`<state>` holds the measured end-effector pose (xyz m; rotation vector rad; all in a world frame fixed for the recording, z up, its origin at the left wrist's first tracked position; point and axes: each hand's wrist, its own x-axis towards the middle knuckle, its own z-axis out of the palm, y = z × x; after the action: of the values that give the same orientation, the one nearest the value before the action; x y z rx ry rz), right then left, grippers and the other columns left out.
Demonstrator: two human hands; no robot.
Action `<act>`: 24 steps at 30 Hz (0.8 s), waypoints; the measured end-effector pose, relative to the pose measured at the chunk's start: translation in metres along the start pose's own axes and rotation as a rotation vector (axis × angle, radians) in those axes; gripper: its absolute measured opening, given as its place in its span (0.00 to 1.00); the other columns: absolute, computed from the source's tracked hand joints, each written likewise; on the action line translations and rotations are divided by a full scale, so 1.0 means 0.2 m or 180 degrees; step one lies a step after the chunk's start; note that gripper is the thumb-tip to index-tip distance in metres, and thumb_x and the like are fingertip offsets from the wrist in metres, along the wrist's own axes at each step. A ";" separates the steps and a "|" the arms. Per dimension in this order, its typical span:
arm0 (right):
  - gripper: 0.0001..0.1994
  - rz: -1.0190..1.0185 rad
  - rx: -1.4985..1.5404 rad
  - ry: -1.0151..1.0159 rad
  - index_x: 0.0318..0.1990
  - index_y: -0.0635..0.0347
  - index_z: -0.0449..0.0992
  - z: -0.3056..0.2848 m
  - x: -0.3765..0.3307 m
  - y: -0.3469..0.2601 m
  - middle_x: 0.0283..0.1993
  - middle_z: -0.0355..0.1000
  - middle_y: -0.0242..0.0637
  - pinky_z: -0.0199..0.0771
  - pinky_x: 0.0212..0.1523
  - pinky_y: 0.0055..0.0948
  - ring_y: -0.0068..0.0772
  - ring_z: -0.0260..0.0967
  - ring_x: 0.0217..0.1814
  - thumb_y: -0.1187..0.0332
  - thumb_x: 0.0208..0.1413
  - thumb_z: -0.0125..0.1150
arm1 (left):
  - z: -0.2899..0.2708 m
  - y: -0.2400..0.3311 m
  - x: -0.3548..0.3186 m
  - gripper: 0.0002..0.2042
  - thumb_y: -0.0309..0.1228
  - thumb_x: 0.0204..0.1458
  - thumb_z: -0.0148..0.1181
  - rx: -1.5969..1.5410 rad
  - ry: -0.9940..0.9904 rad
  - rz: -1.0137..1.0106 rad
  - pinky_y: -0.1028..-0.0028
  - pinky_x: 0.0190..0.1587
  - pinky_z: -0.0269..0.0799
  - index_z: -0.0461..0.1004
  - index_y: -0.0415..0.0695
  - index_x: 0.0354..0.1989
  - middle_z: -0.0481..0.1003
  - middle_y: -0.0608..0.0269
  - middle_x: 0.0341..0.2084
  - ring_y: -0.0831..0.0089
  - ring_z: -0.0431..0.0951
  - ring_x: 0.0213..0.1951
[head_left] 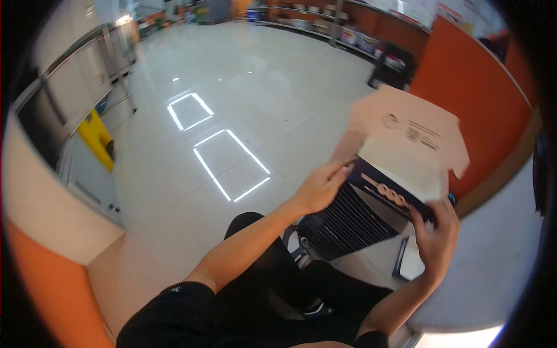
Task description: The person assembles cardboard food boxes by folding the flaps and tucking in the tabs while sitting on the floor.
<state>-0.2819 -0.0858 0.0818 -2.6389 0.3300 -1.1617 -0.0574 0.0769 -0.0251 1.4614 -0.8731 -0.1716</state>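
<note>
Between my two hands is a cardboard box [380, 190] with a dark navy front panel and pinkish print. Its pale lid [400, 124] stands raised behind it, with flaps at the sides. My left hand [322, 187] pinches the front panel's left corner, thumb and fingers closed on it. At the opposite corner my right hand [438, 232] grips the panel, thumb in front. Directly below the box is a dark stack [345, 226] with many thin light lines, perhaps flat cartons seen edge-on. Next to my right wrist lies a small white-and-navy piece [410, 259].
A grey-white table surface [481, 261] extends to my right, beside an orange partition [461, 87]. Shiny floor [272, 116] spreads ahead, reflecting the lights. A black chair-like object [391, 66] and shelves [316, 23] stand farther off. At left are a metal-framed rack [87, 64] and a yellow object [96, 139].
</note>
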 end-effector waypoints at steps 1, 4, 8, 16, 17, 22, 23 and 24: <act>0.10 0.0025 0.0038 0.0208 0.35 0.65 0.78 0.00 -0.03 0.04 0.33 0.72 0.44 0.70 0.35 0.39 0.48 0.71 0.33 0.75 0.47 0.74 | 0.05 0.02 0.03 0.20 0.35 0.72 0.49 0.0063 -0.0104 0.0077 0.70 0.61 0.69 0.72 0.37 0.65 0.80 0.52 0.50 0.65 0.78 0.53; 0.10 -0.0237 -0.0150 0.0310 0.34 0.64 0.79 0.11 -0.06 0.04 0.33 0.71 0.42 0.71 0.35 0.39 0.47 0.71 0.34 0.77 0.45 0.74 | 0.01 0.07 0.03 0.20 0.33 0.71 0.49 0.0210 -0.0295 -0.0224 0.72 0.60 0.68 0.72 0.35 0.65 0.79 0.55 0.51 0.70 0.76 0.53; 0.10 -0.0118 -0.0130 0.0182 0.33 0.62 0.79 0.08 -0.06 -0.01 0.33 0.71 0.41 0.71 0.36 0.40 0.46 0.71 0.36 0.78 0.42 0.75 | -0.05 0.07 0.00 0.19 0.30 0.70 0.47 0.0197 -0.0149 0.0040 0.71 0.60 0.67 0.71 0.35 0.65 0.78 0.55 0.50 0.70 0.75 0.53; 0.10 -0.0104 0.0236 -0.0072 0.34 0.64 0.79 0.04 -0.02 -0.01 0.34 0.71 0.41 0.71 0.35 0.39 0.45 0.70 0.36 0.78 0.44 0.74 | 0.01 0.12 0.03 0.19 0.32 0.72 0.45 0.0036 0.0012 0.0029 0.71 0.61 0.68 0.71 0.36 0.65 0.79 0.51 0.53 0.65 0.77 0.55; 0.10 -0.0121 0.0312 -0.0059 0.34 0.64 0.78 0.04 -0.02 -0.01 0.34 0.71 0.41 0.71 0.34 0.39 0.44 0.70 0.36 0.78 0.45 0.74 | 0.01 0.12 0.02 0.20 0.33 0.72 0.45 -0.0123 -0.0001 -0.0065 0.70 0.61 0.67 0.71 0.36 0.65 0.79 0.51 0.53 0.65 0.77 0.56; 0.10 -0.0005 0.0626 -0.0191 0.37 0.65 0.78 0.06 -0.02 0.02 0.37 0.72 0.41 0.71 0.31 0.34 0.42 0.71 0.36 0.80 0.46 0.72 | 0.02 0.20 0.00 0.21 0.38 0.73 0.47 -0.0333 0.0066 -0.0221 0.68 0.64 0.65 0.71 0.35 0.64 0.78 0.48 0.53 0.58 0.76 0.57; 0.11 -0.0002 0.0655 -0.0197 0.37 0.64 0.78 0.06 -0.02 0.02 0.38 0.72 0.41 0.72 0.30 0.33 0.42 0.71 0.36 0.81 0.46 0.72 | 0.03 0.22 -0.01 0.21 0.38 0.71 0.50 0.0056 0.0209 0.0046 0.67 0.64 0.65 0.72 0.36 0.64 0.77 0.48 0.53 0.56 0.76 0.57; 0.11 -0.0006 0.0669 -0.0188 0.38 0.64 0.78 0.07 -0.02 0.03 0.38 0.72 0.41 0.72 0.30 0.32 0.41 0.71 0.36 0.81 0.46 0.72 | 0.03 0.25 -0.01 0.20 0.37 0.70 0.52 0.0457 0.0353 0.0321 0.66 0.65 0.66 0.72 0.36 0.63 0.77 0.48 0.53 0.54 0.76 0.57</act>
<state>-0.2749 -0.0877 0.0684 -2.4849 0.1833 -1.0542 -0.0822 0.0817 0.0181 1.5408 -0.8808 0.0481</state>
